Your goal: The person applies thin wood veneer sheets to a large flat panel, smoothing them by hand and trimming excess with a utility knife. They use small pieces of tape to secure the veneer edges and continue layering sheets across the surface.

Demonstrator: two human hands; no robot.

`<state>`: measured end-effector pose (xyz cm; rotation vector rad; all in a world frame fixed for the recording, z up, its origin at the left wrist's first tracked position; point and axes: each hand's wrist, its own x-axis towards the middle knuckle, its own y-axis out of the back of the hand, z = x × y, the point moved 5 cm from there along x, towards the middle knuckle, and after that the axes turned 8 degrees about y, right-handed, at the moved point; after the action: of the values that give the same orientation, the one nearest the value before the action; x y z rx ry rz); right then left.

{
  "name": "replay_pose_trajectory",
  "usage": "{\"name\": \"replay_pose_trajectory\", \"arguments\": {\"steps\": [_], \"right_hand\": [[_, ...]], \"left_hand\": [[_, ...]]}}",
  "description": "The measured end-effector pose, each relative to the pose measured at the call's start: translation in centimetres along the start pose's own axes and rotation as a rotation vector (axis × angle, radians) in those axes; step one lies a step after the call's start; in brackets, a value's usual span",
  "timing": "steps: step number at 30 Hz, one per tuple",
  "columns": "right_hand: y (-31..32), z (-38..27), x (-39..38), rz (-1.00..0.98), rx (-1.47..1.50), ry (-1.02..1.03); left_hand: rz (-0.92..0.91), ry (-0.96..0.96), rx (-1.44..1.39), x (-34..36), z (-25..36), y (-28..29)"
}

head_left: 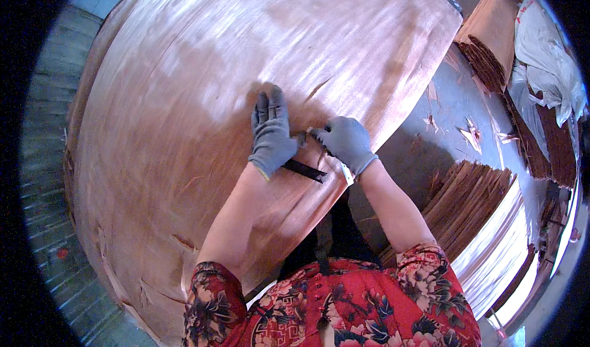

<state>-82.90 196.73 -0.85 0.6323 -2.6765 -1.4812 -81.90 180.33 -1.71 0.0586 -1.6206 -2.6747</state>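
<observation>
A large, thin, pale reddish-brown wood veneer sheet (pixel 184 70) fills the middle. My left hand (pixel 270 130), in a grey glove, rests on it with fingers stretched out toward the top. A black strip (pixel 305 170) lies on the sheet beside my left wrist. My right hand (pixel 348 140), also gloved, is just to the right, its fingers bent and pinched at a small crack in the veneer; what is between them is too small to make out. A small white piece (pixel 346 174) shows below my right hand, near the sheet's edge.
Stacked veneer (pixel 456 209) lies at lower right, more folded sheets (pixel 488 24) at upper right beside white plastic sheeting (pixel 541 52). Torn wood scraps (pixel 472 135) lie on the grey floor (pixel 442 116) between them. A grooved greenish floor (pixel 55 181) runs along the far left.
</observation>
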Motion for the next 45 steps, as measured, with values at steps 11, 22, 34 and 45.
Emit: {"name": "replay_pose_trajectory", "arguments": {"steps": [11,22,34,45], "right_hand": [[1.0,1.3,0.0,-0.191,-0.085,-0.122],[0.4,3.3,-1.5,-0.376,0.037,-0.018],[-4.6,0.0,-13.0,-0.082,0.27,0.049],[-7.9,-2.9,-11.1,-0.224,0.324,-0.102]], "left_hand": [[0.07,-0.449,0.231,-5.4,2.4,-0.7],[0.161,-0.304,0.1,1.4,7.2,-4.7],[0.173,-0.308,0.219,2.1,7.9,-5.7],[0.203,-0.19,-0.201,-16.6,-1.4,2.6]]}}
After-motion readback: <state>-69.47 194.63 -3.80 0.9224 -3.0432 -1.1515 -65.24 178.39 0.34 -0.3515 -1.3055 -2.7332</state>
